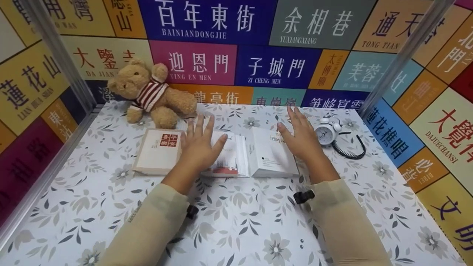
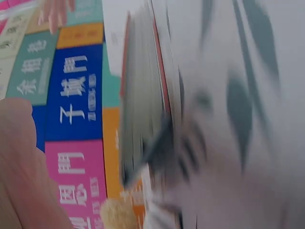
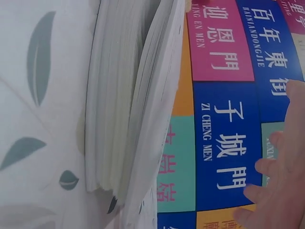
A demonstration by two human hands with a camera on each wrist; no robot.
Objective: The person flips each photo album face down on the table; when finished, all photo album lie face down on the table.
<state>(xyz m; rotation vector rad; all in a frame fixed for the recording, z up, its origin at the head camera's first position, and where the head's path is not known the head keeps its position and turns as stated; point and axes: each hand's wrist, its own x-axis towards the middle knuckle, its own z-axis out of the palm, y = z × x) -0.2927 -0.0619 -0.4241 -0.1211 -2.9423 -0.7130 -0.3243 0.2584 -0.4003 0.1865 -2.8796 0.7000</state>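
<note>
Three books lie side by side on the flowered tabletop. My left hand point(image 1: 201, 146), fingers straight and thumb spread, is over the gap between the beige book point(image 1: 157, 149) with red square characters and the middle book point(image 1: 227, 164), partly hiding both. Over the right side of a white book point(image 1: 266, 149), my right hand point(image 1: 303, 138) is also spread with nothing gripped. Whether either hand touches a cover cannot be told. In the left wrist view, page edges of a book point(image 2: 143, 90) show, blurred; the right wrist view shows a thick, slightly parted page block point(image 3: 119, 105).
A teddy bear point(image 1: 153, 94) in a striped sweater leans at the back left. To the right of the white book stand a white alarm clock point(image 1: 325, 133) and a black toothed headband point(image 1: 349, 153). Printed panels point(image 1: 279, 66) wall the back and sides of the table point(image 1: 236, 221).
</note>
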